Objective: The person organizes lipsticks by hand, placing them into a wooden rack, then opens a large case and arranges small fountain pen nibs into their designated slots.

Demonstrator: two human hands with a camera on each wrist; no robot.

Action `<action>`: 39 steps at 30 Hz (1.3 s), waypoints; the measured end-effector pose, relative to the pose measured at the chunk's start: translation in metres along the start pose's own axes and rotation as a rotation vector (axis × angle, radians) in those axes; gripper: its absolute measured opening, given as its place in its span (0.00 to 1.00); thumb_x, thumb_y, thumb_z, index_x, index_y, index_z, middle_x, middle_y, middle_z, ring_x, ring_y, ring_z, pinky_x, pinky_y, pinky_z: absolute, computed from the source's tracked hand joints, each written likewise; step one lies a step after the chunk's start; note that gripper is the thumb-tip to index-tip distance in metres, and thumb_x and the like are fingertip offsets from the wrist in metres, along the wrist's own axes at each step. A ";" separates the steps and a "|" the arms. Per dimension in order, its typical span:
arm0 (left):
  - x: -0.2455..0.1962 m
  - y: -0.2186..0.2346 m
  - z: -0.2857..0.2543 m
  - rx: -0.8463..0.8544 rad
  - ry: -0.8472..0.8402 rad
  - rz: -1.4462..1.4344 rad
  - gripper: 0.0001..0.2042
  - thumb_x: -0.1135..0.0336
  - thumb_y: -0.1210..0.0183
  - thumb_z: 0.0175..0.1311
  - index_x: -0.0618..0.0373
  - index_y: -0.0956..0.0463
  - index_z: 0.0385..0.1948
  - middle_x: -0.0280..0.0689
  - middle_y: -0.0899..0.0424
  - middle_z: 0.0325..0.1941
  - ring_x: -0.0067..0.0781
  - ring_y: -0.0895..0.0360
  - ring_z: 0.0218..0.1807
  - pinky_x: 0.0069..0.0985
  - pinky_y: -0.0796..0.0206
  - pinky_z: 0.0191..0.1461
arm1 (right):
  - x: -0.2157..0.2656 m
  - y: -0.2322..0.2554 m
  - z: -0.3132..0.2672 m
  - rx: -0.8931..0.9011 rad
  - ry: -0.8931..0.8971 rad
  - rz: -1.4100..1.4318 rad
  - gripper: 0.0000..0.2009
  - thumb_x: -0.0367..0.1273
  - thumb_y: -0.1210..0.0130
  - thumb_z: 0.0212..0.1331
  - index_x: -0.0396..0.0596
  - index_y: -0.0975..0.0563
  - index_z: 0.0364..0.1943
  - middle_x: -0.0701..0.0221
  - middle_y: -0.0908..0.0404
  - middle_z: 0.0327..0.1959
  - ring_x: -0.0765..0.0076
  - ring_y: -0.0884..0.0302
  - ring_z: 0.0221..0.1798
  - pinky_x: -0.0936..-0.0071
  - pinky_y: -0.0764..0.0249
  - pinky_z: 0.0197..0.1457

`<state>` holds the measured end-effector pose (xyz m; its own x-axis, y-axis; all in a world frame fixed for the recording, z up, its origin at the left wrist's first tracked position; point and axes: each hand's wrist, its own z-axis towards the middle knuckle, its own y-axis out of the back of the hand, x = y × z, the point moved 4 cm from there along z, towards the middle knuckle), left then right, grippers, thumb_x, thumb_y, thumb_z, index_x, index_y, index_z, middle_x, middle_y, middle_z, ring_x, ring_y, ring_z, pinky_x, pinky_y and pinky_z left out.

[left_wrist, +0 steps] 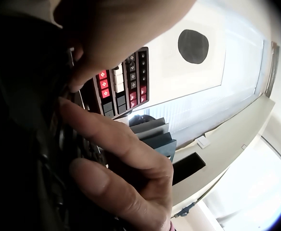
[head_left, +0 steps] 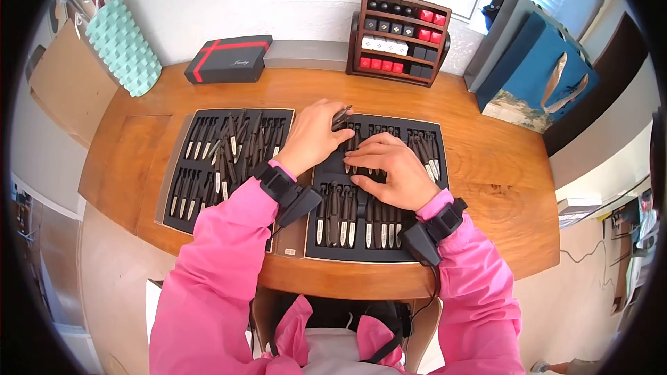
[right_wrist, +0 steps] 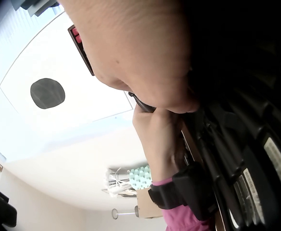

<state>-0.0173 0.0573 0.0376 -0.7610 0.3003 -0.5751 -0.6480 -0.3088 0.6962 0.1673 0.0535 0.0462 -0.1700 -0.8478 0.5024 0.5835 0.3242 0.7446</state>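
L hand [head_left: 309, 140] pinches a dark slim pc [head_left: 341, 117] btwn thumb & fingers, held above the upper edge of the R tray [head_left: 361, 258]. R hand [head_left: 392, 170] is just beside it, over the same tray, fingers loosely bent, thumb a bit apart from forefinger, tips at the upper-row pcs; can't tell if they pinch one

Main risk, prob: hands crowd each other. W/ R fingers this close, a knock could twist the held pc or make it slip, esp b/c the grip looks to be near one end only. R knuckles also cover part of the slots, so a pc could go in crooked or land on a neighbour w/o being noticed

R wrist cam [head_left: 420, 243] sits low by the lower-row pcs [head_left: 344, 219]; if the wrist dips, it could catch their ends & lift some out. Its cable [head_left: 436, 281] might drag on the table edge too

In the L tray [head_left: 198, 164], loose pcs [head_left: 221, 167] lie crossed over each other, so a sleeve brush or a tug on one could make others slide
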 end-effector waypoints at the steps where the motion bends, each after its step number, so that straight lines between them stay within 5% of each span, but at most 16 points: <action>1: -0.001 0.001 0.001 0.001 0.024 0.012 0.20 0.67 0.27 0.51 0.60 0.19 0.46 0.45 0.18 0.37 0.46 0.19 0.39 0.36 0.28 0.44 | 0.000 0.000 0.000 -0.004 -0.003 -0.004 0.14 0.31 0.34 0.54 0.44 0.14 0.45 0.66 0.14 0.45 0.57 0.24 0.55 0.62 0.30 0.64; 5: -0.001 0.003 0.004 0.083 0.121 0.088 0.20 0.64 0.25 0.50 0.62 0.18 0.44 0.51 0.17 0.43 0.57 0.20 0.47 0.44 0.28 0.49 | -0.002 -0.001 -0.001 0.000 -0.010 0.011 0.13 0.31 0.34 0.54 0.46 0.14 0.44 0.66 0.14 0.45 0.58 0.23 0.55 0.63 0.30 0.64; 7: 0.002 0.001 0.006 0.036 0.061 0.152 0.22 0.64 0.23 0.46 0.61 0.19 0.44 0.46 0.17 0.36 0.46 0.19 0.36 0.36 0.29 0.42 | -0.002 -0.002 -0.001 0.001 -0.020 0.010 0.13 0.31 0.34 0.53 0.46 0.14 0.44 0.66 0.14 0.44 0.58 0.23 0.55 0.63 0.30 0.64; 17: 0.014 0.005 0.014 0.115 0.254 0.092 0.34 0.56 0.19 0.42 0.65 0.23 0.50 0.46 0.15 0.38 0.38 0.19 0.36 0.35 0.28 0.42 | -0.004 -0.003 -0.002 0.002 -0.026 0.022 0.13 0.32 0.34 0.52 0.47 0.14 0.43 0.66 0.14 0.44 0.58 0.23 0.55 0.61 0.29 0.63; 19: 0.019 0.003 0.014 0.032 0.231 0.042 0.32 0.55 0.20 0.42 0.66 0.21 0.48 0.53 0.13 0.43 0.52 0.15 0.46 0.40 0.26 0.48 | -0.004 -0.003 -0.002 0.010 -0.031 0.029 0.13 0.31 0.34 0.53 0.47 0.14 0.43 0.66 0.14 0.44 0.58 0.23 0.55 0.62 0.30 0.63; 25: 0.023 0.003 0.019 0.129 0.286 0.000 0.25 0.55 0.19 0.40 0.68 0.18 0.31 0.53 0.15 0.29 0.53 0.15 0.38 0.39 0.27 0.43 | -0.005 -0.003 -0.002 0.006 -0.024 0.024 0.12 0.31 0.35 0.53 0.47 0.14 0.43 0.66 0.14 0.44 0.58 0.23 0.55 0.62 0.30 0.64; 39: 0.015 0.007 0.017 0.121 0.234 0.006 0.25 0.54 0.20 0.42 0.68 0.21 0.29 0.56 0.17 0.27 0.57 0.17 0.36 0.41 0.27 0.40 | -0.002 0.004 -0.001 -0.068 -0.018 -0.045 0.14 0.29 0.35 0.54 0.45 0.15 0.46 0.64 0.14 0.49 0.55 0.23 0.58 0.60 0.29 0.64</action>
<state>-0.0324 0.0751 0.0413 -0.7605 0.0774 -0.6447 -0.6457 -0.1956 0.7381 0.1709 0.0560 0.0483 -0.2109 -0.8531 0.4772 0.6272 0.2563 0.7354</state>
